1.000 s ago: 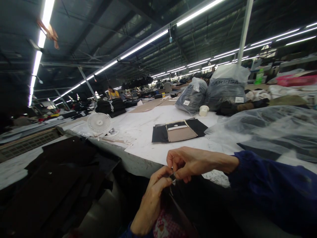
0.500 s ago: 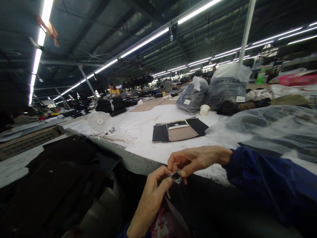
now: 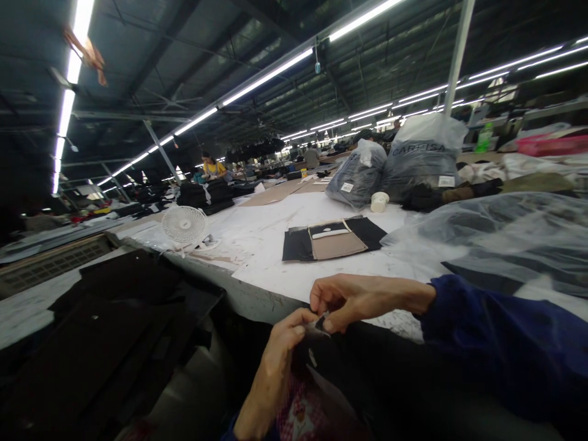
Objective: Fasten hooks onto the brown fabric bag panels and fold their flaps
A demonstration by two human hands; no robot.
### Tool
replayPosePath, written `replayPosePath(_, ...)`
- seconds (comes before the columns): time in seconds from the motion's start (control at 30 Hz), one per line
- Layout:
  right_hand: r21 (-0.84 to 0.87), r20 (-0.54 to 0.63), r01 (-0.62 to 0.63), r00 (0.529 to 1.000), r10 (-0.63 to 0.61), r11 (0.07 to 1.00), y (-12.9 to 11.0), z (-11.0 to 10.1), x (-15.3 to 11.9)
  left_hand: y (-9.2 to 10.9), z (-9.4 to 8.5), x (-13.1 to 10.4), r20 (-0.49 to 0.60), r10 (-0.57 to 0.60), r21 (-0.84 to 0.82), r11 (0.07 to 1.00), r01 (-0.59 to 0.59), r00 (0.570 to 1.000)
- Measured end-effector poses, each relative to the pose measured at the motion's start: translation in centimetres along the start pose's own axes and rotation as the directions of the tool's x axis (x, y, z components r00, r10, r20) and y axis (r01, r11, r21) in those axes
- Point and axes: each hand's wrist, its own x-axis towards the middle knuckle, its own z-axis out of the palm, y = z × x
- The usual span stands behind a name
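At the near edge of the white-covered table, my left hand (image 3: 278, 352) pinches the edge of a dark cloth (image 3: 328, 361). Close against it, my right hand (image 3: 356, 300) grips the same edge between thumb and fingers, coming in from the right in a blue sleeve. A small pale patch shows on the cloth between my fingertips; its detail is blurred. The rest of the cloth hangs below my hands in shadow. Beyond them, on the table, lies a flat black piece (image 3: 298, 244) with a beige pocket panel (image 3: 340, 244).
A white fan (image 3: 185, 225) stands at the table's left edge. Farther back are filled plastic bags (image 3: 357, 174) and a paper cup (image 3: 379, 202). Clear plastic sheeting (image 3: 496, 236) covers the right side. Dark fabric pieces (image 3: 110, 331) are piled at lower left. A person in yellow (image 3: 214, 167) is far back.
My left thumb has shifted left along the cloth and my right fingertips have closed in over the edge. The dark opening between my fingers has narrowed, and more cloth shows below them.
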Motion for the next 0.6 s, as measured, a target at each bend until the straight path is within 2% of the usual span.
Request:
replayPosePath(0.07,-0.021,-0.066,-0.005,0.998,0.003,1.000,0.0,0.5,0.2,-0.3,0.0,0.1,-0.018,0.025,0.037,0.999,-0.024,1.000)
replayPosePath(0.17,-0.077,-0.186,-0.042,0.982,0.027,0.996,0.0,1.0,0.2,-0.8,0.2,0.4,-0.097,0.018,0.215,0.977,0.004,0.995)
replayPosePath(0.27,-0.089,-0.242,-0.034,0.970,0.011,0.995,-0.1,1.2,0.1,-1.1,0.3,0.7,-0.115,-0.002,0.229,0.973,0.029,0.993)
replayPosePath(0.47,0.073,-0.085,0.081,0.994,-0.075,0.994,-0.3,0.8,0.2,-1.4,-0.1,0.4,-0.057,-0.019,0.050,0.998,0.022,0.998)
replayPosePath(0.6,0.136,0.005,0.034,0.999,-0.035,0.990,0.0,-0.6,0.0,-1.6,-0.3,0.5,-0.078,-0.013,0.025,1.000,0.015,0.997)
